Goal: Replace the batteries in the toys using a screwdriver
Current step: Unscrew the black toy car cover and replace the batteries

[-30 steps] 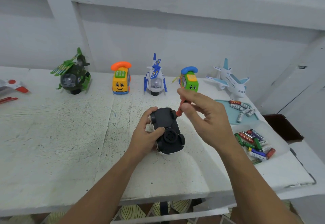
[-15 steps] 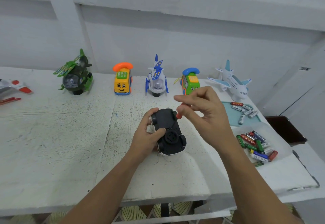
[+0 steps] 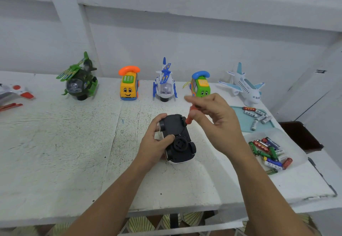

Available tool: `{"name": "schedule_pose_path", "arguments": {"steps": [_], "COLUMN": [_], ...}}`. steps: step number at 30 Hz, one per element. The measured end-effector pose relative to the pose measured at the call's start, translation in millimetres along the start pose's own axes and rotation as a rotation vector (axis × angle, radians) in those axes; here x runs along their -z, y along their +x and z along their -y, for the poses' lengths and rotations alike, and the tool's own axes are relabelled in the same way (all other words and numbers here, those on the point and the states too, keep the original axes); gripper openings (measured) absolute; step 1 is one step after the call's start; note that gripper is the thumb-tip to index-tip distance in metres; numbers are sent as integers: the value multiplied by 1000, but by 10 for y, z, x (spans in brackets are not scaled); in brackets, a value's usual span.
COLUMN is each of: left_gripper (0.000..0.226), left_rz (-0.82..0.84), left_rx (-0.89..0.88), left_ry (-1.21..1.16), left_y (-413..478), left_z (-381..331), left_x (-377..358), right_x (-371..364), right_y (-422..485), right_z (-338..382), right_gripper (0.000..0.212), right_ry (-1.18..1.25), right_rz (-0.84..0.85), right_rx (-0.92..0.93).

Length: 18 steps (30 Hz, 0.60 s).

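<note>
A toy car lies upside down on the white table, its black underside and wheels facing up. My left hand grips the car from its left side, thumb on the underside. My right hand pinches the red handle of a small screwdriver, which slants down to the car's underside near the far wheels. The tip is thin and hard to make out.
Along the wall stand a green helicopter, a yellow phone car, a blue-white helicopter, a green phone car and a white airplane. Batteries lie on a teal tray and in a clear dish at right.
My right hand's fingers have shifted around the screwdriver handle, as in turning it. The left hand and the car have stayed in place.
</note>
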<state>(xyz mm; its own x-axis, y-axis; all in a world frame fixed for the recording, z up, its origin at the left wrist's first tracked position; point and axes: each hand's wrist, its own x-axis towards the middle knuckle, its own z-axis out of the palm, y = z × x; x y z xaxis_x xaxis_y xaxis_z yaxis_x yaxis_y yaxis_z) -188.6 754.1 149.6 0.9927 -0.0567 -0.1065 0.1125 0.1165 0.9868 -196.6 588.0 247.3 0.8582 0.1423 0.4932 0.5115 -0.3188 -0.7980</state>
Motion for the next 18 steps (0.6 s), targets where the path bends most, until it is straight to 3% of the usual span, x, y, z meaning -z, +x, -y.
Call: {"name": "schedule_pose_path", "arguments": {"steps": [4, 9, 14, 18], "left_gripper": [58, 57, 57, 58], "left_rz": [3, -13, -2, -9], "left_rx": [4, -20, 0, -25], "left_ry": [-5, 40, 41, 43], "left_y": [3, -17, -11, 0], "left_z": [-6, -28, -21, 9], "left_x": [-2, -17, -13, 0], "right_x": [29, 10, 21, 14], "right_y": [-8, 2, 6, -16], "right_z": [14, 16, 7, 18], "right_gripper": [38, 20, 42, 34], "right_ry": [-1, -10, -28, -35], "right_rz": [26, -14, 0, 13], "right_rx": [12, -3, 64, 54]}}
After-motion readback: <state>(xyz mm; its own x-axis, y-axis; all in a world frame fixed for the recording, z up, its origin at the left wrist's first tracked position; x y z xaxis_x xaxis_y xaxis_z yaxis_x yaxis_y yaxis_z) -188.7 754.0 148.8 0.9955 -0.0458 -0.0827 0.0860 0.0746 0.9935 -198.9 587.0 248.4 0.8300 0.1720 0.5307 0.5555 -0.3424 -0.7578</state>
